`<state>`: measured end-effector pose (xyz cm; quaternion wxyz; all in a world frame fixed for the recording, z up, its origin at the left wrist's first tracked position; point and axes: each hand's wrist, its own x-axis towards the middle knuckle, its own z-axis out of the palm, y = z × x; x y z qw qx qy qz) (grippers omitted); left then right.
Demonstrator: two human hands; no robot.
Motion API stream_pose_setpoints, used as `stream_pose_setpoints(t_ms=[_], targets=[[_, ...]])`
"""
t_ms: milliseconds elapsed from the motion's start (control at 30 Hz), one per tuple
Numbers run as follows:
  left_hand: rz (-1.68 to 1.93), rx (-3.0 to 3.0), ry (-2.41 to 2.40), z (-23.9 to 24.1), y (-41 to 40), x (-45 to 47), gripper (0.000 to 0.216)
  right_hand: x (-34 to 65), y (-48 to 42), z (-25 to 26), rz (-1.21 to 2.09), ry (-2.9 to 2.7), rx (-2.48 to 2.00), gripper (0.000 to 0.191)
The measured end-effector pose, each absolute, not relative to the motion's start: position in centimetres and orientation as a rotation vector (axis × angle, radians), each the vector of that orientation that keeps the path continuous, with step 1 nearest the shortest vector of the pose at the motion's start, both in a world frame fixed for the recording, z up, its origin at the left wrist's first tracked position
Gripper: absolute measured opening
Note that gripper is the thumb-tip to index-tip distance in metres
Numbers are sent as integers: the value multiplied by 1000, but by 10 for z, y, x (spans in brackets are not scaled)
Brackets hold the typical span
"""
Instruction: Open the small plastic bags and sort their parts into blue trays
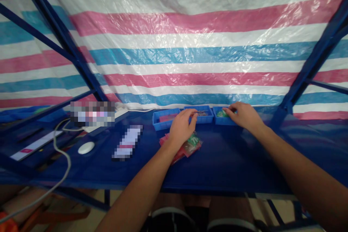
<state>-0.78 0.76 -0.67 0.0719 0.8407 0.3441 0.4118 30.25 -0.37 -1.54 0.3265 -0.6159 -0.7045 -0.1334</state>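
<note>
Three small blue trays stand in a row at the back of the dark blue table. My left hand (182,125) hovers over a pile of red and green packets (190,146), its fingers curled and reaching to the front wall of the middle tray (203,119). What those fingers pinch is too small to make out. My right hand (243,115) rests at the right tray (219,119), fingertips closed on a small green packet (222,113) inside it. The left tray (159,123) holds a reddish packet.
A white mouse (86,147) and a grey cable (61,159) lie at the left, beside a flat white strip (35,145). A blurred-out flat item (127,142) sits left of the packets. Blue frame poles and a striped tarp enclose the table.
</note>
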Motion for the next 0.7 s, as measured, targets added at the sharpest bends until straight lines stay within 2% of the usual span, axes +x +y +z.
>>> stream_pose_setpoints(t_ms=[67, 167, 267, 400, 533, 700], targets=[[1249, 2535, 1047, -5, 7, -9, 28, 295, -6, -15, -348, -1874, -1624, 41], [1254, 2538, 1054, -5, 6, -9, 29, 268, -19, -10, -301, -1913, -1429, 35], [1251, 2524, 1055, -7, 4, -7, 32, 230, -38, -10, -9, -2142, -1120, 26], [1224, 2496, 1085, -8, 1, -5, 38, 188, -53, -23, 272, -2355, -831, 32], [1181, 2493, 1110, -6, -2, -4, 39, 179, -52, -32, 360, -2359, -823, 28], [1183, 2487, 1051, -6, -2, -3, 37, 193, -43, -34, 308, -2229, -956, 27]])
